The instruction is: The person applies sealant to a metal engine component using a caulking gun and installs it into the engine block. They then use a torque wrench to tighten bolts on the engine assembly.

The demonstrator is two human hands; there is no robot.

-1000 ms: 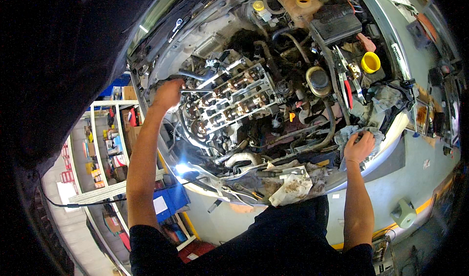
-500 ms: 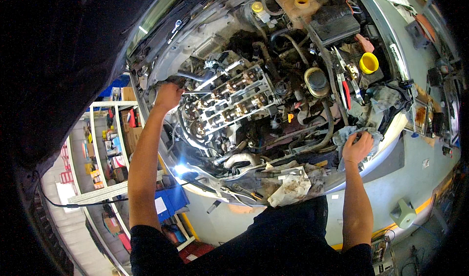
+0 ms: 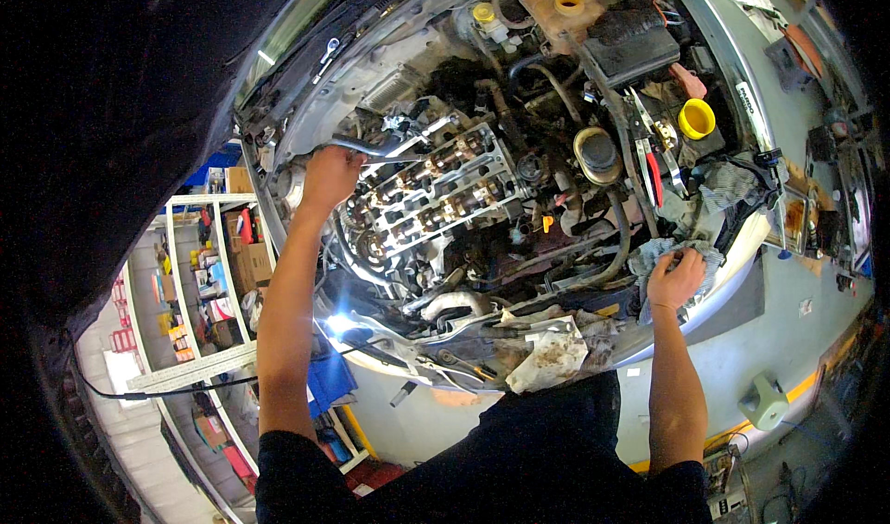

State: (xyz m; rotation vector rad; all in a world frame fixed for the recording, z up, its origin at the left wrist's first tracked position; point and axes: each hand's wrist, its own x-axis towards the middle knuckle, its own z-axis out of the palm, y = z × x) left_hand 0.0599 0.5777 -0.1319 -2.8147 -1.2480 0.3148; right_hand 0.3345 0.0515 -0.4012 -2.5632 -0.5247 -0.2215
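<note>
My left hand (image 3: 331, 183) is closed around one end of a thin metal rod-like tool (image 3: 397, 160), whose exact kind I cannot make out. The tool points right, over the far left part of the opened engine's cylinder head (image 3: 445, 190), where the camshafts lie bare. Just beyond that hand curves a dark hose (image 3: 366, 144). At the right front of the engine bay my right hand (image 3: 675, 280) has its fingers curled on a crumpled striped blue-grey rag (image 3: 649, 263), which rests on the car's front edge.
Red-handled pliers (image 3: 654, 172) and a yellow cup-shaped piece (image 3: 696, 119) lie on the right. A ratchet (image 3: 326, 58) rests at the far left edge. A bright lamp (image 3: 340, 323) shines near the front left. A dirty cloth (image 3: 547, 357) and more pliers (image 3: 450, 368) lie along the front.
My left hand has moved a little right with the thin tool, whose tip reaches farther over the cylinder head. My right hand stays on the rag.
</note>
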